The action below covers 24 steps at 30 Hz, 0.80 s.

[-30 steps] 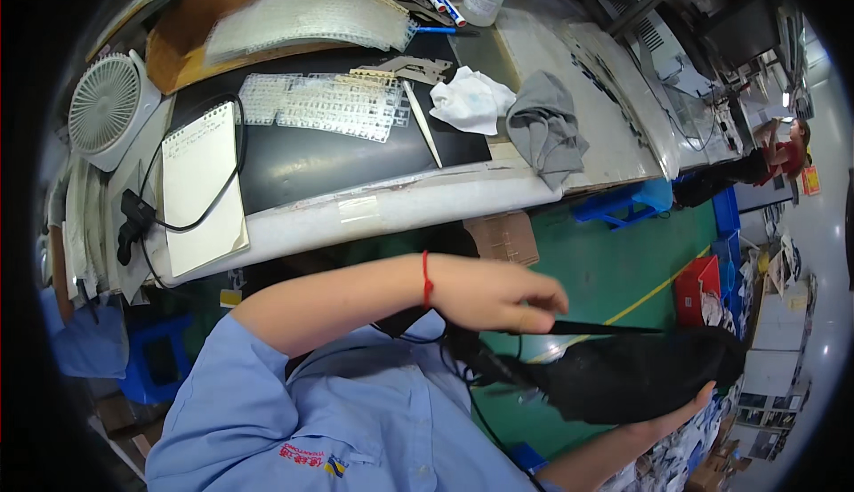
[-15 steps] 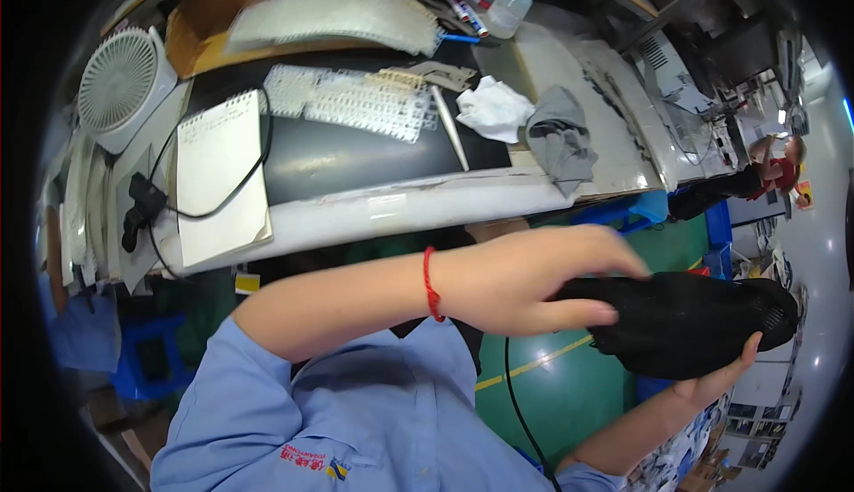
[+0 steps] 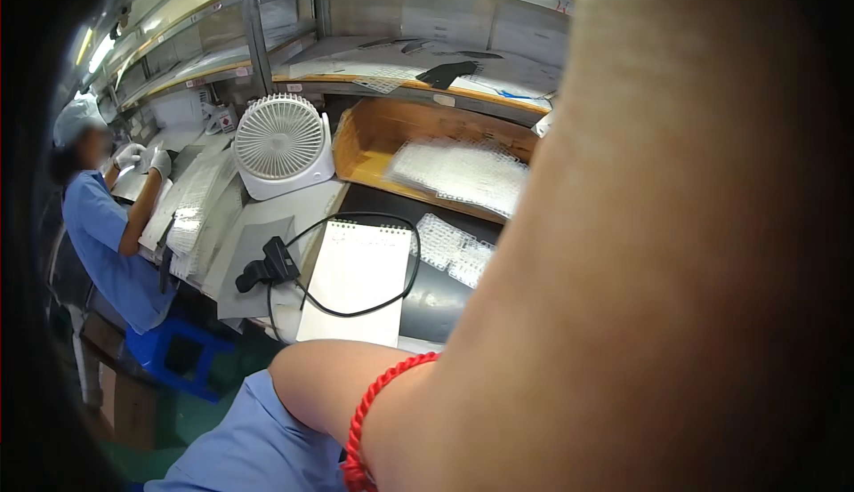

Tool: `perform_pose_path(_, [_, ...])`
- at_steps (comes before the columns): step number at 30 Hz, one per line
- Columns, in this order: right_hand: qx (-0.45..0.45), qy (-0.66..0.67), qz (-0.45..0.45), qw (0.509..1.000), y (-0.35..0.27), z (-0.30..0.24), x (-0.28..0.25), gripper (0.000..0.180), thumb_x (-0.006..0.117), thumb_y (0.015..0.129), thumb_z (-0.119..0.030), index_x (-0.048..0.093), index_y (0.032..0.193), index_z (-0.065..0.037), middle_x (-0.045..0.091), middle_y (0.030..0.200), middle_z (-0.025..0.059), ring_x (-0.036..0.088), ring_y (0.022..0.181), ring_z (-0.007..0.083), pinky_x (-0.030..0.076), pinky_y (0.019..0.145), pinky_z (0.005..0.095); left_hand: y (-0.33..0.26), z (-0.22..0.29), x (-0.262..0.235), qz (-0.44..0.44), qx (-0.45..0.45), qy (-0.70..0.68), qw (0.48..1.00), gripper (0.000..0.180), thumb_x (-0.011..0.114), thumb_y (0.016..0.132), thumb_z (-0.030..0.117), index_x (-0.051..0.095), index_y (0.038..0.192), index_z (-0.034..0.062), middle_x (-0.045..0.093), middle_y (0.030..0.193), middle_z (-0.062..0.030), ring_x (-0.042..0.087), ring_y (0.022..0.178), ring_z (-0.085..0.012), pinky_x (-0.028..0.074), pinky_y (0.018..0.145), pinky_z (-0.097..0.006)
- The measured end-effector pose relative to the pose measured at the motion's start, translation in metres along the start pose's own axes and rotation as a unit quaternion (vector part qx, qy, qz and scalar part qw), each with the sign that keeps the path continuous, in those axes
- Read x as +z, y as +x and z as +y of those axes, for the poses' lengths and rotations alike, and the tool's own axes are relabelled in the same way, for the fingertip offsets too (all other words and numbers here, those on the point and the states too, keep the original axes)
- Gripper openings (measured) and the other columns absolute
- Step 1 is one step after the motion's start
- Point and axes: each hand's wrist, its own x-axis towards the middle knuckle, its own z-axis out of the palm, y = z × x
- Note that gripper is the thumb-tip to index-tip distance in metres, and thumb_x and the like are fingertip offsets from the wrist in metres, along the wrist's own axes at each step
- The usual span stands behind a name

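across the right side, large and blurred: the left hand [image 3: 649, 243], with a red cord bracelet [image 3: 366, 412] round the wrist and a blue sleeve [image 3: 245, 447] further down. fingers out of sight beyond the blur; cannot tell whether open, closed or gripping anything, nor for the right hand. nearest in sight to the left hand, a clear plastic grid sheet [image 3: 454, 247], flat on the black mat [image 3: 436, 305] on the table [image 3: 307, 200], with right part hidden behind the hand.

beside that sheet, a white spiral notepad [image 3: 356, 270], overlaid by a loop of black cable [image 3: 419, 262]; at the cable's left, a black block [image 3: 269, 265] on a grey sheet [image 3: 260, 230]. behind these, a white fan [image 3: 280, 141], upright, just beside a brown open box [image 3: 365, 133] with a pile of clear sheets [image 3: 463, 170] inside.

above, a long shelf [image 3: 347, 63] with dark scraps [image 3: 447, 74]. to the left, a co-worker [image 3: 111, 221] in blue shirt, pale cap and white gloves [image 3: 161, 163], near stacked sheets [image 3: 196, 216]. below, a blue stool [image 3: 182, 354] on green floor [image 3: 191, 412]; far up, a bright lamp [image 3: 100, 53].
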Motion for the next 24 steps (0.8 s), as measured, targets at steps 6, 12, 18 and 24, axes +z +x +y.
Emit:
perform_pose_path(6, [0.032, 0.047, 0.005, 0.998, 0.020, 0.027, -0.014, 0.062, 0.062, 0.084, -0.046, 0.051, 0.130, -0.006, 0.055, 0.127, 0.0132, 0.056, 0.112, 0.0329, 0.047, 0.095, 0.0481, -0.048, 0.012, -0.009, 0.037, 0.053, 0.106, 0.992, 0.045, 0.066, 0.087, 0.028, 0.050, 0.123, 0.0059, 0.058, 0.112, -0.0155, 0.056, 0.099, -0.0305, 0.047, 0.082, -0.042])
perform_pose_path(12, [-0.003, 0.069, -0.041, 0.997, 0.028, 0.142, -0.076, 0.058, 0.064, 0.086, -0.043, 0.052, 0.130, -0.007, 0.055, 0.129, 0.0095, 0.057, 0.112, 0.0292, 0.048, 0.095, 0.0431, -0.149, 0.009, -0.049, 0.206, 0.214, 0.267, 0.917, 0.047, 0.066, 0.087, 0.030, 0.050, 0.124, 0.0072, 0.057, 0.113, -0.0157, 0.055, 0.100, -0.0317, 0.047, 0.082, -0.043])
perform_pose_path(18, [0.088, 0.162, -0.005, 0.983, 0.001, 0.009, 0.003, 0.058, 0.065, 0.086, -0.040, 0.051, 0.131, -0.007, 0.054, 0.131, 0.0116, 0.055, 0.115, 0.0287, 0.046, 0.099, 0.0438, -0.066, 0.002, -0.062, 0.263, 0.189, 0.291, 0.900, 0.049, 0.066, 0.087, 0.033, 0.049, 0.126, 0.0085, 0.057, 0.113, -0.0159, 0.054, 0.101, -0.0330, 0.046, 0.081, -0.045])
perform_pose_path(24, [0.028, 0.131, -0.020, 0.991, 0.011, 0.003, -0.025, 0.055, 0.063, 0.088, -0.040, 0.051, 0.130, -0.006, 0.056, 0.128, 0.0120, 0.057, 0.113, 0.0291, 0.047, 0.097, 0.0451, -0.094, 0.003, 0.022, 0.084, 0.126, 0.175, 0.973, 0.052, 0.067, 0.087, 0.036, 0.048, 0.127, 0.0097, 0.056, 0.114, -0.0161, 0.053, 0.102, -0.0343, 0.046, 0.081, -0.046])
